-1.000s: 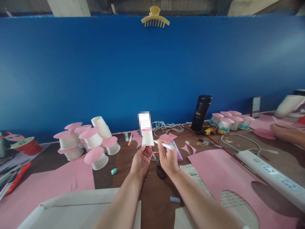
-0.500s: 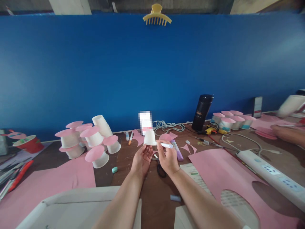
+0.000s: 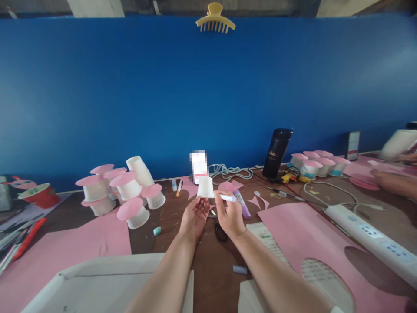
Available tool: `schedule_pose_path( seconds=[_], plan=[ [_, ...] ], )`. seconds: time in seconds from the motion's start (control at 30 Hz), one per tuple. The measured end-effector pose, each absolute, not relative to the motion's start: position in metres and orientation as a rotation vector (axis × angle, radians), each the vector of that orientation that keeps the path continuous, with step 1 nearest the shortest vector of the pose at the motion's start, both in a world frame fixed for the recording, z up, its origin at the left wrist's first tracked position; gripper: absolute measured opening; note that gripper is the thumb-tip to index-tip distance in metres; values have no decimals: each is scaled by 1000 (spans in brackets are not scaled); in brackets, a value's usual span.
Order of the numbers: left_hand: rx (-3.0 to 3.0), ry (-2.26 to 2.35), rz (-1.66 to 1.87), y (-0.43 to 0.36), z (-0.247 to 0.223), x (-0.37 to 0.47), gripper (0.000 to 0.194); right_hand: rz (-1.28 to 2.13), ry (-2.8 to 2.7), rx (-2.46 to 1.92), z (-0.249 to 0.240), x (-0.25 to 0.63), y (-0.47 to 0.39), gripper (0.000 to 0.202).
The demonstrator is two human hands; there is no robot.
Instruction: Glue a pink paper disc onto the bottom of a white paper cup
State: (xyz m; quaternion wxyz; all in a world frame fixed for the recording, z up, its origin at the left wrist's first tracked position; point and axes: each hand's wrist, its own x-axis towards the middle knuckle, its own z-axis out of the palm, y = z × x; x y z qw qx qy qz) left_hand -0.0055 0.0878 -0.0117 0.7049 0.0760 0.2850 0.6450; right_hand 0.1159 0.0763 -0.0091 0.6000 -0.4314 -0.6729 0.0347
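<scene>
1. The left hand was partly curled, palm turned upward, with its fingers gripping the lower edge of a white cup.
2. That cup was in front of the person, narrow end up, before a lit, blurred-out screen.
3. The right hand was closed in a pinch around a white marker, which pointed left toward the cup's lower side; whether the tip touched could not be told.
4. Beneath the hands, black-handled scissors lay on the brown surface, with a purple tube just beside the right hand.
5. A grayish-purple cap lay nearer the person.
6. To the left, white cups topped with pink discs stood clustered near a teal piece.
7. To the right lay cut pink paper and a white power strip; farther back stood a black bottle.
</scene>
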Motion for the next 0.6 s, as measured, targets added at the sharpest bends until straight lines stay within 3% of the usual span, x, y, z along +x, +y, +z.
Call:
schedule_pose_path(
  seconds=[0.6],
  plan=[
    [158,617,1453,89,-14,-7,9,45,-1566,-1028,-11,116,78,20]
  ],
)
